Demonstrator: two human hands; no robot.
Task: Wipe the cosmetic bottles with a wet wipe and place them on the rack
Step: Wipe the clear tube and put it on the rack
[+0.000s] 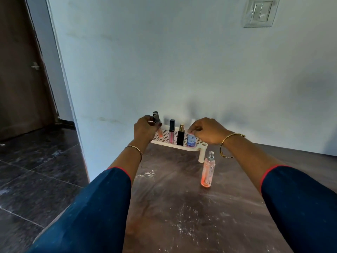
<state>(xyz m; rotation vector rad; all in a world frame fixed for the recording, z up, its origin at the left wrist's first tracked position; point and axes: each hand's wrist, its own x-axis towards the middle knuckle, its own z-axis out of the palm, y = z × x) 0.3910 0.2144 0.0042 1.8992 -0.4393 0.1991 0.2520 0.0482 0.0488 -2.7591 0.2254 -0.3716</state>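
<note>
Left hand (pixel 145 129) grips the slim lip gloss tube (pixel 158 125) mid-body; right hand (pixel 207 132) pinches the blue-labelled bottle (pixel 191 140) by its top. Both look light, slick and easily toppled.

Pale bluish-white wall (pixel 164 61) fills most of the far side, a bit scuffed low down, with a white switch plate (pixel 259 12) high up on the right. Far left there's a dark brown door (pixel 21 79) with a small metal handle (pixel 35 67), sitting in shadow. The floor (pixel 36 170) on the left is dark glossy tile with thin pale grout lines. The bench (pixel 182 207) is brown, butted against the wall, with white powdery smears across the near part. Light's soft, kinda dim.
</note>
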